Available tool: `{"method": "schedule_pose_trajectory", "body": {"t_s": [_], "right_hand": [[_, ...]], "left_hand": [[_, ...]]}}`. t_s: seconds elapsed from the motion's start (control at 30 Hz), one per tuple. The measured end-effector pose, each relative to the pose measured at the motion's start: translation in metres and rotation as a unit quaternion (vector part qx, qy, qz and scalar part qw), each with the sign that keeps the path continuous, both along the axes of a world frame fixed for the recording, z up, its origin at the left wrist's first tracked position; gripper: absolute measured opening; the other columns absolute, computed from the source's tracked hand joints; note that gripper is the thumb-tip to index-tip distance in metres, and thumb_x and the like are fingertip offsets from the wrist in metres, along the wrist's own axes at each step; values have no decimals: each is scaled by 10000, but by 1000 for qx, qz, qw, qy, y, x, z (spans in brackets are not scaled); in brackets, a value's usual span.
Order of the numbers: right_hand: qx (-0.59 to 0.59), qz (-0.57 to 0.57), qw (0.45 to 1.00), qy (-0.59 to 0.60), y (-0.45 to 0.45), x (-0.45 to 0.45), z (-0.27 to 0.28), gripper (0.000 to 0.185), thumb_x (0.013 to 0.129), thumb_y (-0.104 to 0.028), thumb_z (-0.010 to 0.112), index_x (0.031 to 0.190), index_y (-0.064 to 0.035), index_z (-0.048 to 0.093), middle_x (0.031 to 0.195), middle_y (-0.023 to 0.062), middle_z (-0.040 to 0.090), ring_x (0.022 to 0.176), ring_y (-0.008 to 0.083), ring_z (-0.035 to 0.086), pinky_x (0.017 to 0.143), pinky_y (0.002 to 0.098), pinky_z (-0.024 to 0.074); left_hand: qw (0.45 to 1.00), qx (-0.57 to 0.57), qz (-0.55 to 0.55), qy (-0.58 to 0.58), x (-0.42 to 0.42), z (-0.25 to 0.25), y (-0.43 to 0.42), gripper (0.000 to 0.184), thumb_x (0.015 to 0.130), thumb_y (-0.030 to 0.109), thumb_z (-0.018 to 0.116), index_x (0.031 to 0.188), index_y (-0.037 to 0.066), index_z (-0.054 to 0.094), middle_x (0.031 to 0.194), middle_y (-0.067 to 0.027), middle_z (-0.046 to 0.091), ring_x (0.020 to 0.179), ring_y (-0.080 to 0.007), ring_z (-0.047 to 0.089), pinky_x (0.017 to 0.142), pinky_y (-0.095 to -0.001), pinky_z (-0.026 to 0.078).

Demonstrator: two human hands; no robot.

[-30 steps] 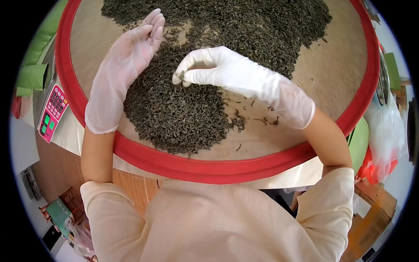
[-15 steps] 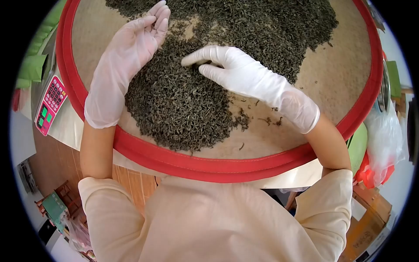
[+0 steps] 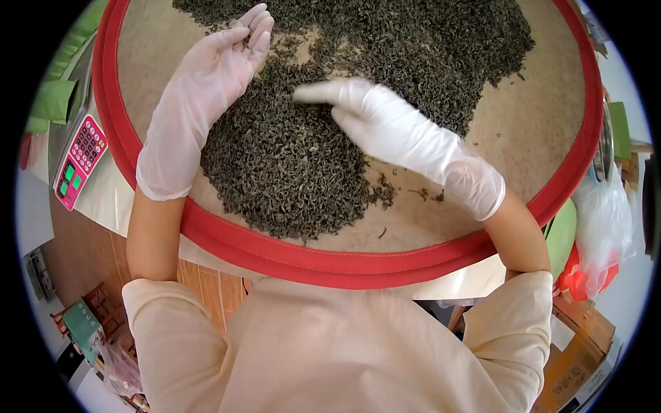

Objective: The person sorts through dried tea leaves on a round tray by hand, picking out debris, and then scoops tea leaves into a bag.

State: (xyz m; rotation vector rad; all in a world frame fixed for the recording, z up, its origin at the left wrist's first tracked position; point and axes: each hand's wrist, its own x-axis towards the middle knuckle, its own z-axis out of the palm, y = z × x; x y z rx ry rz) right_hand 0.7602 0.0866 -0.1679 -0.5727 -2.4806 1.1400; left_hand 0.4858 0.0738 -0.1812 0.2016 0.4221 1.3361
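Observation:
Dried, curled tea leaves [image 3: 289,165] form a dark heap on a large round tray with a red cloth rim [image 3: 344,268]. At the heap's upper left, my left hand [image 3: 231,62] in a thin white glove is turned palm up. Its fingers curl closed, and a small dark bit seems to show between them, too small to name. My gloved right hand [image 3: 372,113] hovers over the heap's upper right side, fingers stretched out to the left and nothing visible in them. Motion smears its fingertips.
More tea leaves [image 3: 413,41] spread across the tray's far part. A pink-edged scale [image 3: 81,162] stands at the left beside green packets [image 3: 51,103]. Plastic bags [image 3: 602,213] hang at the right, above a cardboard box [image 3: 578,351].
My right hand has shifted slightly right and down, its index finger straighter and blurred. The left hand keeps its curled pose, appearing only a touch further right.

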Motion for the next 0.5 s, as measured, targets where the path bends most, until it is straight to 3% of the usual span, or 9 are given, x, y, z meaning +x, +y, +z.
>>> {"method": "schedule_pose_trajectory", "body": {"t_s": [0.03,0.13,0.2,0.27,0.33,0.4,0.43,0.47,0.5], "right_hand": [[-104,11,992,-66,-6,0,22,390,898,31,485,1252,-95,593,1108,113,654,1045,210,617,990,313,455],[-143,54,988,20,0,0,11,342,908,33,483,1198,-74,628,983,51,668,956,117,610,933,265,478],[-141,-28,987,74,11,7,17,326,879,33,469,1112,-85,664,964,65,685,831,155,637,812,268,513],[-104,-108,989,17,22,16,17,293,920,-13,468,1109,-106,672,887,32,661,638,85,550,626,263,512],[-133,-148,974,-111,22,17,25,258,931,-21,497,1126,-66,660,945,34,674,881,118,620,862,234,482],[-83,-147,977,-130,15,14,13,247,930,-37,509,1122,-73,661,1000,66,679,905,151,634,871,266,491],[33,-108,989,-94,13,14,5,257,900,-33,546,1127,-78,655,1098,98,658,987,227,627,908,320,487],[32,-108,989,-94,11,12,-1,257,900,-33,546,1127,-78,655,1098,98,658,987,227,627,908,320,487],[145,-97,981,-81,9,8,-5,269,880,-29,562,1128,-78,653,1135,107,640,1034,259,604,928,346,480]], "left_hand": [[1000,4,0,-1,0,0,0,378,972,-47,350,1345,-71,402,1306,-161,509,1182,-251,537,1038,-334,473],[1000,3,8,2,1,1,-1,378,974,-42,351,1347,-68,402,1308,-155,510,1184,-247,536,1035,-333,474],[1000,1,8,-1,2,3,-3,379,973,-43,353,1348,-67,402,1309,-153,510,1182,-246,538,1034,-333,474],[1000,-1,7,-5,3,1,-3,380,973,-43,355,1349,-66,402,1310,-152,510,1179,-245,540,1033,-333,474],[1000,0,-14,1,1,-1,-1,384,971,-46,354,1352,-63,400,1312,-150,509,1174,-241,545,1031,-336,476],[1000,-1,-13,0,2,-2,0,387,970,-47,355,1354,-62,399,1314,-149,508,1172,-239,547,1030,-336,476],[1000,-3,-12,1,3,-1,0,389,970,-48,355,1356,-61,398,1316,-148,508,1169,-238,549,1028,-336,477],[1000,-4,-12,1,4,0,-1,389,970,-48,355,1356,-61,398,1316,-148,508,1169,-238,549,1028,-336,477],[1000,-1,-12,5,6,1,-2,391,970,-48,357,1358,-60,397,1316,-149,508,1170,-236,549,1028,-335,477]]}}
